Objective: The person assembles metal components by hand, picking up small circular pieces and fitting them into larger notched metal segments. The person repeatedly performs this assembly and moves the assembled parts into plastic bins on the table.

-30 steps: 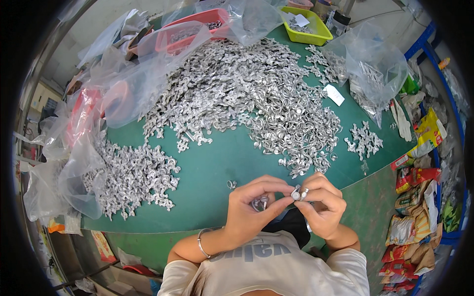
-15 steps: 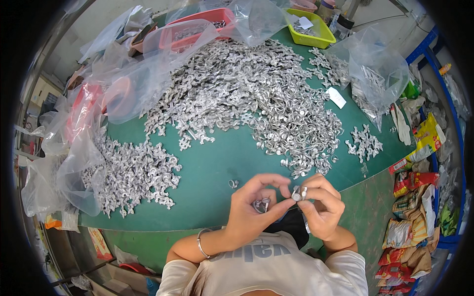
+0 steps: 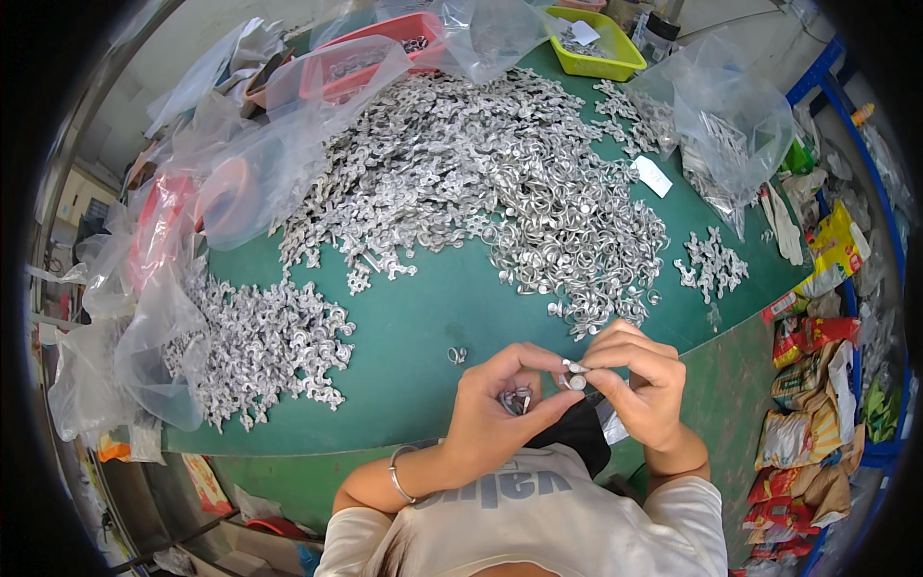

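My left hand point(image 3: 500, 404) is closed round several small silvery metal rings point(image 3: 519, 398), which show inside its curled fingers. At its fingertips is a ring with a flat round top point(image 3: 577, 382). My right hand point(image 3: 639, 385) pinches a small metal piece against that ring, also apparently a ring. Both hands meet in front of my chest, over the table's near edge. Just left of them, a loose ring or two point(image 3: 458, 355) lies on the green table point(image 3: 413, 337). Beyond the hands spreads a heap of similar rings point(image 3: 577, 231).
A big heap of cast metal pieces point(image 3: 394, 173) joins the rings; smaller heaps lie left point(image 3: 260, 337) and right point(image 3: 713, 265). Behind are a red basket point(image 3: 437, 48) and a yellow-green basket point(image 3: 606, 70). Clear plastic bags point(image 3: 735, 106) flank the table. Packets point(image 3: 788, 433) fill the right side.
My right hand has shifted slightly right and its fingers have straightened at the ring. The ring at the left fingertips has turned. My view has moved a little.
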The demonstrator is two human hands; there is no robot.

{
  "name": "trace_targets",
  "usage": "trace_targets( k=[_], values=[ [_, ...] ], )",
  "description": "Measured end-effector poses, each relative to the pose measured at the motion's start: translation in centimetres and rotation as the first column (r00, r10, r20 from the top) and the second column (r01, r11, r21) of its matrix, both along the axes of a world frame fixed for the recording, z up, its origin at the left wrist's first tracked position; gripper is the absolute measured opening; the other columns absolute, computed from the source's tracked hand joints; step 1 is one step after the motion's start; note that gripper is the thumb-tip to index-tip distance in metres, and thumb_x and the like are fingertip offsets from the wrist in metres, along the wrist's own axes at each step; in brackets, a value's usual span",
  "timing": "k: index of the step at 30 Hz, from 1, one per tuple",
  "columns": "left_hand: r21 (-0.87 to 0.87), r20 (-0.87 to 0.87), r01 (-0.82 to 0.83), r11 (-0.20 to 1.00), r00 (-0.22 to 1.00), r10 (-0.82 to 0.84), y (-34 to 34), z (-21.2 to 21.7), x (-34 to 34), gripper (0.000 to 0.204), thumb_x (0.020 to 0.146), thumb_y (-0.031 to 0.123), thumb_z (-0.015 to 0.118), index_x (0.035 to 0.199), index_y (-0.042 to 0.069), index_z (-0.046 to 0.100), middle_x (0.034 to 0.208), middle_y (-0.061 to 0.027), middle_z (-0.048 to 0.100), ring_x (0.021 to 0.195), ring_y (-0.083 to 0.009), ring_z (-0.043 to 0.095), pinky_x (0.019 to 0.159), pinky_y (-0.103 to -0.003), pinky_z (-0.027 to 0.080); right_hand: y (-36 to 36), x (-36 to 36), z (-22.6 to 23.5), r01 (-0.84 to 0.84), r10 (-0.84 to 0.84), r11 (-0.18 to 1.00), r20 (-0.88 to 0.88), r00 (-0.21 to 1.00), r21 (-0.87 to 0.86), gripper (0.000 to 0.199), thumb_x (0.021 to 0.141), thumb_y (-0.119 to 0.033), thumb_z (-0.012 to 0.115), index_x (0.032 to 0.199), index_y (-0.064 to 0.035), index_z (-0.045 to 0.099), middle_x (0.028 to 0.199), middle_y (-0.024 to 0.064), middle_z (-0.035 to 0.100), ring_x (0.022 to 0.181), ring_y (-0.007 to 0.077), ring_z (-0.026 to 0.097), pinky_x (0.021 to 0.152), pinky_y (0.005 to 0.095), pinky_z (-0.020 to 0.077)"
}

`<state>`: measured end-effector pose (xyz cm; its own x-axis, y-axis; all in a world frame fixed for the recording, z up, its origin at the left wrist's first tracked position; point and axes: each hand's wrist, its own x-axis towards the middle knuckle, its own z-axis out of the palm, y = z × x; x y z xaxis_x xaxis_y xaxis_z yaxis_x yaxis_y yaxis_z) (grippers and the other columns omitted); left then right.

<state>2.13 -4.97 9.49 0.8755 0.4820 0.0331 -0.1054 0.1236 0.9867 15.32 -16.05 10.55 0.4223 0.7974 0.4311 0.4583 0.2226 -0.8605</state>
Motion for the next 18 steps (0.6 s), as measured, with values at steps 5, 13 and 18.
trace_targets(
  k=[5,13,18],
  values=[
    [-0.055,0.021,-0.006,0.998,1.000,0.008,-0.1,-0.3,0.0,0.021,0.073,-0.001,0.068,0.090,0.002,0.055,0.065,0.0031,0.053,0.051,0.0009,0.037,0.045,-0.017,0.028,-0.1,-0.3,0.0,0.053,-0.055,0.998,-0.101,0.993,-0.021,0.010,0.068,0.007,0.065,0.078,0.0045,0.061,0.070,0.0105,0.060,0.061,0.0179,0.052,0.058,0.0280,0.0421],
    [-0.139,-0.100,-0.059,0.989,0.994,0.045,-0.4,-0.6,1.3,0.029,0.072,-0.006,0.066,0.097,0.001,0.055,0.079,-0.0018,0.056,0.052,0.0010,0.040,0.047,-0.014,0.031,-3.2,6.2,-2.7,0.513,-0.512,0.855,0.034,0.858,-0.078,0.004,0.076,-0.001,0.059,0.078,0.0026,0.060,0.071,0.0067,0.060,0.063,0.0114,0.051,0.059,0.0239,0.0412],
    [0.003,-0.163,-0.004,1.000,0.987,0.004,-0.2,-2.7,1.6,0.029,0.073,-0.005,0.063,0.100,-0.001,0.053,0.083,-0.0030,0.056,0.050,0.0001,0.044,0.038,-0.013,0.029,-14.3,23.5,-8.8,0.953,-0.939,0.299,0.192,0.287,0.038,0.010,0.079,-0.009,0.060,0.081,0.0014,0.062,0.071,0.0059,0.060,0.065,0.0118,0.054,0.063,0.0259,0.0435]
  ],
)
